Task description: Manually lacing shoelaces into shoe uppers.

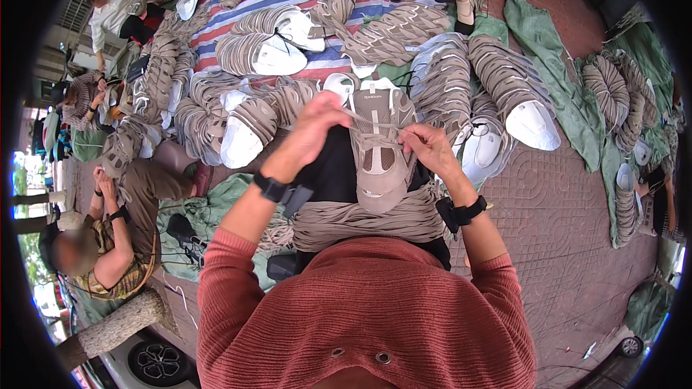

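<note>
At frame centre, the left hand (315, 128) and right hand (430, 148), apart, pinch a lace (369, 122) over the shoe (384, 189), presumably keeping it taut.

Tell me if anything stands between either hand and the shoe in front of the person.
Nothing visible does. The left hand and right hand are on either side of the shoe, with its lace in their fingers. The bundle of laces lies just past the shoe's toe, toward the person, clear of both hands.

The left hand (316, 126) and right hand (430, 148) pinch lace (370, 121) over a taupe shoe (382, 179).
</note>
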`<state>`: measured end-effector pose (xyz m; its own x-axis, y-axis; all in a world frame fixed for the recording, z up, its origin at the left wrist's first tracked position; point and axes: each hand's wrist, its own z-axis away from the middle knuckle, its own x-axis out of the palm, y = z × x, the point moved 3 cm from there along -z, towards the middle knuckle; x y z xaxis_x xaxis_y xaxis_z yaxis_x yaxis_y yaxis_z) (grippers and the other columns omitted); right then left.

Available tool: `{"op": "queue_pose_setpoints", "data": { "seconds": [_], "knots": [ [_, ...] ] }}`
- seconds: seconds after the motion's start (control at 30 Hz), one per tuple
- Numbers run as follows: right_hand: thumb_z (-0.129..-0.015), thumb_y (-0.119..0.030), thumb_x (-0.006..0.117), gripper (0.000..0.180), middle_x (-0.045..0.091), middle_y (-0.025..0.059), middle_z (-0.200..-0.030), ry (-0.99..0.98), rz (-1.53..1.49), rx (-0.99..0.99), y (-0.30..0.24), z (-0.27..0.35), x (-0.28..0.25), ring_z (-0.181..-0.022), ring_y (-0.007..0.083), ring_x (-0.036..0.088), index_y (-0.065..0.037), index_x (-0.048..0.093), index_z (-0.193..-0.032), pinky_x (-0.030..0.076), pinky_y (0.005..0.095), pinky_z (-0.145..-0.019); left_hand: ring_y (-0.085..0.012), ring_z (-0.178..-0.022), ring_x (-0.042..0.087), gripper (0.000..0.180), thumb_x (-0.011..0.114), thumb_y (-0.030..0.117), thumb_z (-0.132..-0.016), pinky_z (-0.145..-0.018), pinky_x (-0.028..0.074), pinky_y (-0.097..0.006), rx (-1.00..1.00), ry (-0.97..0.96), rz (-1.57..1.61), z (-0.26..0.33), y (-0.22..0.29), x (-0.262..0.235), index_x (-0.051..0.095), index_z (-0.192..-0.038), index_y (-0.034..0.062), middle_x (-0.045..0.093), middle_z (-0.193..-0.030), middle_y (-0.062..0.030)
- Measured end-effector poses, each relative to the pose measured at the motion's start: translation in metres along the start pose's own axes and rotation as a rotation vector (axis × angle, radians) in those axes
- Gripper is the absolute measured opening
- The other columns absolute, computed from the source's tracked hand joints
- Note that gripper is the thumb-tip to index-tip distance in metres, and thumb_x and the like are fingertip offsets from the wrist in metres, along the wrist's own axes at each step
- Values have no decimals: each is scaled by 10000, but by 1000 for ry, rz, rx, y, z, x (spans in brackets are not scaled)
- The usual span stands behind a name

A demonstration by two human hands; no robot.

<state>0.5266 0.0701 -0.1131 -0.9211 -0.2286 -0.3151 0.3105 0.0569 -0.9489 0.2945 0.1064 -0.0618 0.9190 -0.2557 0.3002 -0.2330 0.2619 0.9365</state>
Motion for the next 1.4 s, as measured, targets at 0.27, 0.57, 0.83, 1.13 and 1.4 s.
{"op": "queue_pose_setpoints", "data": {
  "seconds": [0.27,0.57,0.83,1.13,1.4],
  "knots": [
    [-819,-115,555,158,564,43,-641,2,-72,-66,-3,-2,6,-569,95,530,14,608,-746,396,238,-534,-136,-699,552,79,520,37,-811,-664,460,-277,52,666,-66,58,27,-168,547,-825,109,565,-764,-11],
    [-746,-155,568,117,574,123,-610,184,125,-162,-1,-7,14,-565,263,585,-58,631,-727,453,337,-527,-262,-674,529,57,581,39,-755,-628,428,-352,642,165,-1191,11,25,-14,587,-811,50,523,-727,-94],
    [-793,-246,547,232,511,71,-589,38,-134,-165,13,-16,29,-548,121,473,-18,580,-768,423,307,-530,-307,-822,518,93,585,47,-688,-706,352,-402,568,-210,-1509,-28,-32,51,535,-767,50,505,-779,-117],
    [-781,-370,599,219,620,-25,-637,-168,239,144,3,-18,1,-704,143,590,-172,659,-710,288,513,-877,-289,-878,509,731,691,-21,-607,-781,340,-387,482,-217,-1417,-20,-16,62,362,-1257,37,470,-988,-134],
    [-748,-333,653,210,620,-9,-690,-146,287,38,-2,-25,1,-694,150,592,-127,630,-782,361,471,-831,-271,-806,496,688,740,18,-569,-771,366,-389,529,23,-1286,-27,-3,30,440,-1187,60,482,-1003,-125]
  ]
}}
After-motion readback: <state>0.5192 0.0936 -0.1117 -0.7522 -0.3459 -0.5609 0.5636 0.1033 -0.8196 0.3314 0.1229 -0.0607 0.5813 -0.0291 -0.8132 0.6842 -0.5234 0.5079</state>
